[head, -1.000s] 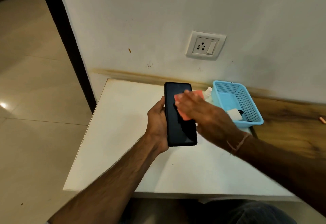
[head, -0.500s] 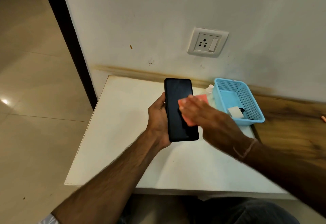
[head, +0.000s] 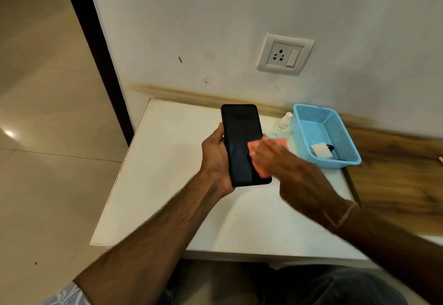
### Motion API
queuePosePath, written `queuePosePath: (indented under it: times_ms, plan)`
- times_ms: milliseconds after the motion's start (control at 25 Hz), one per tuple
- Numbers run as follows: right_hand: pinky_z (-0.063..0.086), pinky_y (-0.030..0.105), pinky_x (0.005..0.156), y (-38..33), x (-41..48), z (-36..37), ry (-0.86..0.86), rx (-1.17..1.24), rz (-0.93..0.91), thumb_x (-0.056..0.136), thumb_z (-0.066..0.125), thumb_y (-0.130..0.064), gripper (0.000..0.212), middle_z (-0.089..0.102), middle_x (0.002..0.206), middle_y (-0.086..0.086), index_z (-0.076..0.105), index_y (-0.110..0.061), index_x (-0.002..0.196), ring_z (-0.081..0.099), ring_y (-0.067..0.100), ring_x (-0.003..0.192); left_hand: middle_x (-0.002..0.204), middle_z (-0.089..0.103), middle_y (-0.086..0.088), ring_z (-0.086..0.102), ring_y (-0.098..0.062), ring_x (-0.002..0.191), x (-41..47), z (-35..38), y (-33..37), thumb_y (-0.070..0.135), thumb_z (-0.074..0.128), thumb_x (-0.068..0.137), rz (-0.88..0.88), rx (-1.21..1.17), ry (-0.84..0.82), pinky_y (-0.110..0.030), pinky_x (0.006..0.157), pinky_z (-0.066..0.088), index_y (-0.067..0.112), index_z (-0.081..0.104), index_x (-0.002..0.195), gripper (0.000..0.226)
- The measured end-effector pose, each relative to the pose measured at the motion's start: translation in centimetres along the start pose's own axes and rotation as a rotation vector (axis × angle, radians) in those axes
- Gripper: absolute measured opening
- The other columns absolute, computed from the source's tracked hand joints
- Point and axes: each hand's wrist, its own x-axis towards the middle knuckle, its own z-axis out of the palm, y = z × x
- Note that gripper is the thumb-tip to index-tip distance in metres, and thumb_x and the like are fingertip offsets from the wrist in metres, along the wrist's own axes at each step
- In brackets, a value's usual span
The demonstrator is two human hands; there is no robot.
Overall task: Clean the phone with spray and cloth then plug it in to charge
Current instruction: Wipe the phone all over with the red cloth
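My left hand (head: 215, 158) grips a black phone (head: 239, 136) by its left edge, screen up and dark, above the white table (head: 167, 172). My right hand (head: 285, 168) presses a pink cloth (head: 280, 142) flat against the lower right part of the screen; the hand is blurred and hides most of the cloth. A small clear spray bottle (head: 285, 121) with a white cap stands on the table behind, beside the basket. A white charger block (head: 320, 149) with a black cable lies in the blue basket (head: 309, 115). A wall socket (head: 285, 54) with a switch sits above.
The white wall rises straight behind the table. A wooden surface (head: 395, 172) adjoins the table on the right. A dark door frame (head: 96, 48) and tiled floor (head: 43, 136) lie to the left. My knees show under the table's front edge.
My right hand has slid the pink cloth down the screen, from the upper right part to the lower right. The left hand keeps the phone in nearly the same place.
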Motion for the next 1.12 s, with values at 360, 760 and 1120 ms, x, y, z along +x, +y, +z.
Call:
queuePosePath:
  times_ms: [360, 760, 1120]
  plan:
    - [0.036, 0.048, 0.108, -5.1, -2.7, 2.5, -0.117, -0.037, -0.068, 0.093, 0.052, -0.029, 0.060, 0.030, 0.153, 0.010, 0.034, -0.007, 0.145, 0.024, 0.029, 0.142, 0.116, 0.057, -0.022, 0.057, -0.034, 0.094, 0.1, 0.2, -0.1, 0.059, 0.032, 0.098, 0.008, -0.069, -0.099, -0.050, 0.098, 0.041, 0.001, 0.053, 0.132, 0.071]
    - [-0.001, 0.044, 0.119, -1.6, 8.5, 1.7, -0.038, 0.057, 0.311, 0.098, 0.010, -0.047, 0.065, -0.020, 0.158, 0.005, -0.011, -0.015, 0.151, -0.021, 0.017, 0.144, 0.132, 0.068, -0.009, 0.063, -0.029, 0.124, 0.0, 0.3, -1.0, 0.053, 0.039, 0.099, 0.120, 0.009, -0.071, -0.051, 0.114, 0.040, 0.021, 0.074, 0.121, 0.052]
    - [0.010, 0.049, 0.119, -5.3, 3.1, 2.7, -0.074, 0.086, 0.194, 0.100, 0.014, -0.049, 0.067, -0.011, 0.160, 0.007, -0.003, -0.010, 0.152, -0.011, 0.022, 0.147, 0.115, 0.073, -0.014, 0.071, -0.030, 0.102, 0.0, -0.3, -0.4, 0.057, 0.049, 0.095, 0.093, -0.064, -0.083, -0.042, 0.092, 0.058, 0.006, 0.074, 0.114, 0.060]
